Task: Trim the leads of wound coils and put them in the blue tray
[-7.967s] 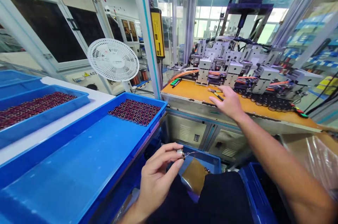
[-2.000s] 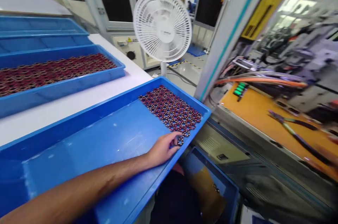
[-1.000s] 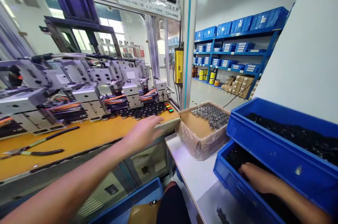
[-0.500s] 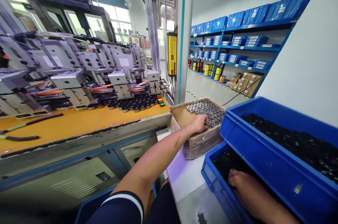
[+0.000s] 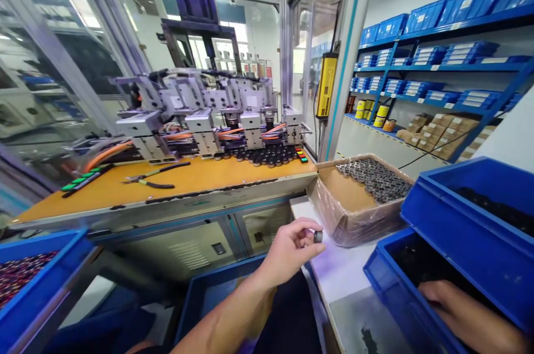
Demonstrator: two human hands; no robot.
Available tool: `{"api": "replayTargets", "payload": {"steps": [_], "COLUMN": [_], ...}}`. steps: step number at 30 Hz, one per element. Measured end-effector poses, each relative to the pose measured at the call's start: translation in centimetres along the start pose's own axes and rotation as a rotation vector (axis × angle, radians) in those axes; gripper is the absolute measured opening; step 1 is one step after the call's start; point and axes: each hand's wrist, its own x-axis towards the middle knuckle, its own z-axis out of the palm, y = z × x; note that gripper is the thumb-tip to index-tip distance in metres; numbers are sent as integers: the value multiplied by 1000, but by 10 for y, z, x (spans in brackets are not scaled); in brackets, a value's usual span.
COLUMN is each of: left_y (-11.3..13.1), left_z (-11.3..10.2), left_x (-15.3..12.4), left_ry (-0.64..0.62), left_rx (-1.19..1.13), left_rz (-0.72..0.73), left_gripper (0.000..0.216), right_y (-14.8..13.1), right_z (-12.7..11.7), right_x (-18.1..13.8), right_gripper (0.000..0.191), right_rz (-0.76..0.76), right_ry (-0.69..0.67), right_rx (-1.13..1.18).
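Between the thumb and fingers of my left hand (image 5: 287, 248) is a small dark cylindrical part (image 5: 318, 236), held in the air in front of the cardboard box (image 5: 346, 226). That box is lined with clear plastic and holds rows of small metal parts (image 5: 375, 176). My right hand (image 5: 442, 293) reaches into the lower blue bin (image 5: 384, 276), among small black pieces (image 5: 417, 259). Its fingers are curled and partly hidden, so what they grip cannot be made out. A second blue bin (image 5: 467, 232) with black pieces is stacked above it.
Ahead stands a winding machine (image 5: 208, 126) over an orange worktop (image 5: 212, 179). On it lie pliers (image 5: 154, 176) and a cluster of black round parts (image 5: 267, 155). A blue bin of reddish parts (image 5: 79, 243) is at left. Blue shelving (image 5: 442, 65) stands behind.
My left hand has come out of the cardboard box, back toward me, with a small cylindrical part. My right hand stays in the lower bin. The view has turned left.
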Motion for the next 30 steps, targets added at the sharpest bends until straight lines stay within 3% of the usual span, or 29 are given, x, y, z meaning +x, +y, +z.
{"api": "replayTargets", "payload": {"steps": [3,5,8,10,13,16,21,30], "left_y": [-5,-5,1,7,17,23,21,16], "left_z": [-19,-23,-19,-11,3,12,17,19], "left_x": [-39,-53,-60,-58,-57,-63,-72,-75], "left_ry": [102,135,95,50,15,12,6,-83], "left_rx": [-226,-355,-412,-432,-451,-433,-495,-697], "left_rz": [-84,-110,-79,-44,-28,-44,-72,-59], "left_gripper": [31,32,32,31,32,33,33,42], "right_y": [3,-2,-33,-69,-121,-145,-138,-139], "right_z": [-3,-7,-12,-8,13,42,65,66], "right_x": [8,15,22,23,20,13,7,5], "right_gripper": [29,30,20,13,16,14,19,11], "right_rz": [-29,-125,-442,-614,-796,-922,-1068,-1055], "right_ry": [36,238,630,720,779,816,720,627], "right_rx": [-4,-68,-220,-301,-382,-422,-478,-392]}}
